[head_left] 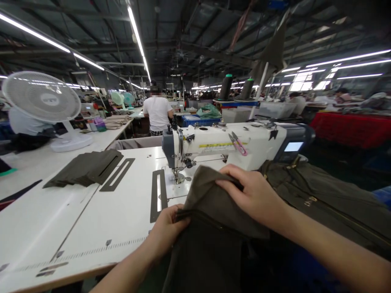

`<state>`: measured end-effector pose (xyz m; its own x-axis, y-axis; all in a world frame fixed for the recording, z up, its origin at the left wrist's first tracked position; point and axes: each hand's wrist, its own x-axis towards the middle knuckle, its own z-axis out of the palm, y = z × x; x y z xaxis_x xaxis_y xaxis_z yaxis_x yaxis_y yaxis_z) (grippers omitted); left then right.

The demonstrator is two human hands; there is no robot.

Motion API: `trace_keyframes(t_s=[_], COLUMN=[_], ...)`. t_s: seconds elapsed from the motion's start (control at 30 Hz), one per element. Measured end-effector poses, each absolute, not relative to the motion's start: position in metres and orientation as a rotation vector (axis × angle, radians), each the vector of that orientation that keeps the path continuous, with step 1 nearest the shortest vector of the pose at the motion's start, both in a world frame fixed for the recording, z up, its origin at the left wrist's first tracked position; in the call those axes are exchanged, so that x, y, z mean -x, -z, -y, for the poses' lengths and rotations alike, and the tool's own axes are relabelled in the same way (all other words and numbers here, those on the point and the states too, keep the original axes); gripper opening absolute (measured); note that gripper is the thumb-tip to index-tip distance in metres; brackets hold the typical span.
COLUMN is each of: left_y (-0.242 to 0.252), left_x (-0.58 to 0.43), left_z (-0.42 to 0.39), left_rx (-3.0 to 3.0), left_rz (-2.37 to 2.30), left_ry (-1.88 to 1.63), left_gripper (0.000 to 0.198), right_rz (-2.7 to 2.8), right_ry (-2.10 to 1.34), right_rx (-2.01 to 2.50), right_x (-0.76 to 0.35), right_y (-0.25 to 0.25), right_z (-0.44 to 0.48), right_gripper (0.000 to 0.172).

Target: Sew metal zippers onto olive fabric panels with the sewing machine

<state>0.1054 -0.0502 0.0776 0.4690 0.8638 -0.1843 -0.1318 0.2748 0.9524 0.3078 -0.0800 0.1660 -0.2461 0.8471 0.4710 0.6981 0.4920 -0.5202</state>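
Dark olive fabric (210, 203) hangs between my two hands in front of the sewing machine (207, 142). My left hand (171, 224) pinches its edge beside a zipper seam, at the table's front edge. Higher and to the right, my right hand (244, 189) grips the upper part of the cloth between thumb and fingers. A slotted dark strip (154, 195) lies left of the needle area, and a second slotted strip (117, 175) rests beside a stack of dark fabric pieces (85, 167).
More olive cloth with zippers (324, 199) is heaped at the right. Pink-handled scissors (238, 143) lie on the machine. A white fan (45, 99) stands at the left. A person in a white shirt (158, 112) is ahead, near thread cones (226, 87) and a red crate (351, 128).
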Motion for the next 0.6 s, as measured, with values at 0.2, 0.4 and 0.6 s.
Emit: trace_keyframes(t_s=[0.2,0.4,0.6], left_y=[-0.081,-0.09,-0.095], left_x=[-0.101,-0.095,-0.089], left_z=[0.052,0.065,0.069], left_rx=[-0.959,-1.012,-1.032], left_rz=[-0.763,-0.794,-0.878], left_ry=[-0.88,-0.891,-0.88], left_gripper=[0.034,0.031,0.033], right_rz=[2.136,2.101,2.011], right_ry=[-0.796,-0.677,-0.984], right_rx=[1.221,1.422,1.332], right_x=[-0.315,-0.32,-0.312], right_y=[-0.169,-0.121,-0.108], right_z=[0.105,0.091,0.096], right_gripper=[0.024,0.021,0.015])
